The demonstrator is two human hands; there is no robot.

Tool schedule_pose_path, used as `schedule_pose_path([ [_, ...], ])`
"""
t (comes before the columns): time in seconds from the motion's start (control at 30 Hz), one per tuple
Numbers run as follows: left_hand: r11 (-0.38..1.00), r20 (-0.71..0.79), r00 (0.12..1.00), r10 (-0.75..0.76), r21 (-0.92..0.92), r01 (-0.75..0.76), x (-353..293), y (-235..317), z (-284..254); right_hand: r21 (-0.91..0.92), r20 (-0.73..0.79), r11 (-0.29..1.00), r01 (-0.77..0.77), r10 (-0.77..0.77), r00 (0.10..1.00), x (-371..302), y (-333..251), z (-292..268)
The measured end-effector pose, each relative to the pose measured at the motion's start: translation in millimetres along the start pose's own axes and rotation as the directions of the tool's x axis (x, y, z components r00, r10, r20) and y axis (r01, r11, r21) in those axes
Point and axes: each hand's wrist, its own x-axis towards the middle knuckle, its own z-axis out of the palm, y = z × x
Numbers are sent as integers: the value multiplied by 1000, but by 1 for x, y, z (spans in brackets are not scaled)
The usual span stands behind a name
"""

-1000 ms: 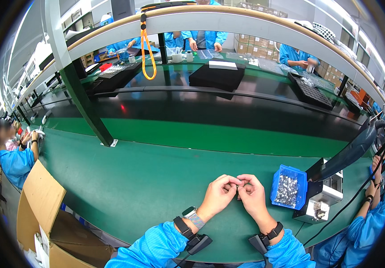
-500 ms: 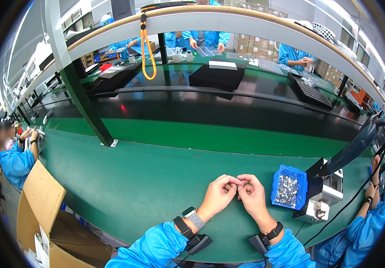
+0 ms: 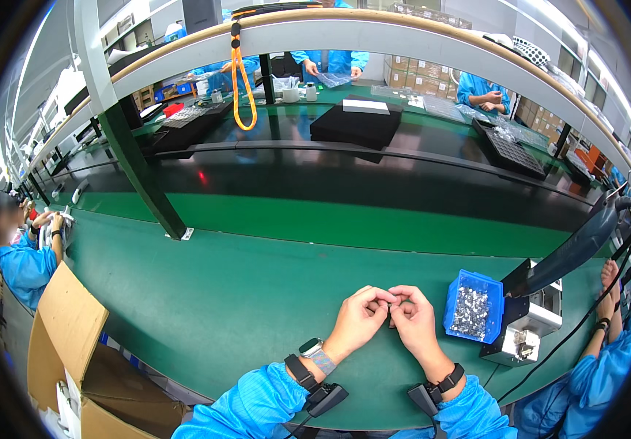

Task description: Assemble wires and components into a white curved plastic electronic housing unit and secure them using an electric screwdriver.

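Note:
My left hand [image 3: 364,316] and my right hand [image 3: 412,316] meet above the green table [image 3: 257,285], fingertips pinched together. Something small and dark sits between them, mostly covered by the fingers; its kind cannot be made out. Both hands are closed around it. A blue bin [image 3: 450,322] stands just right of my right hand. Many small silvery metal parts [image 3: 472,311] lie in that bin.
Beside the bin is a metal bench device [image 3: 524,340] with a dark curved arm [image 3: 575,245] and cables. An open cardboard box [image 3: 70,322] stands at lower left. A green post [image 3: 140,172] rises from the table. Beyond runs a dark conveyor [image 3: 293,172]. Co-workers sit left, right and opposite.
My hands hold the same place and pose. Across the conveyor, a co-worker's hands have shifted with a clear sheet, and the co-worker at right has moved their arms.

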Motion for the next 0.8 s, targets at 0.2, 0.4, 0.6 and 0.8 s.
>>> schedule_pose_path([
  [0.2,1000,8,1000,3,-5,-3,0,-4,0,17,-20,1000,4,-4,1000,-1,0,1],
  [0.4,1000,8,1000,-2,10,2,0,-3,0,19,-19,1000,7,-7,1000,0,0,1],
  [0.6,1000,8,1000,-16,12,16,0,0,0,-5,-32,1000,-3,2,999,0,1,0],
  [0.8,1000,-2,1000,-10,16,11,-1,2,0,-29,-9,1000,9,-9,1000,-1,4,-2],
])
